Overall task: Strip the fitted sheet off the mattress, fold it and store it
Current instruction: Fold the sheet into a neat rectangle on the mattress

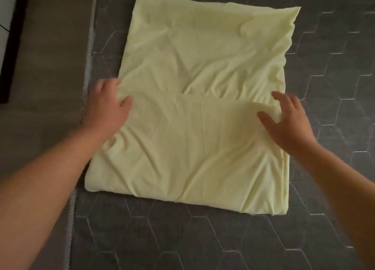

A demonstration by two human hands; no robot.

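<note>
**Mattress top, sheet mid-fold**

Grey hex-quilted mattress (203,241) carries the pale yellow fitted sheet (203,52), long axis running away from the person. The near flap's edge lies crosswise between the hands, both equally near. Left hand (107,107) pinches its corner (thumb on top). Right hand (288,119) rests on the other corner, fingers spread, grip released. No readable writing.

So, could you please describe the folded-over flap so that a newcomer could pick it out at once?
On the dark quilted mattress lies a pale yellow sheet. Its near part is a flap doubled up over the rest, its straight edge running across between the left hand and right hand, unlike the uncovered part beyond.
</note>
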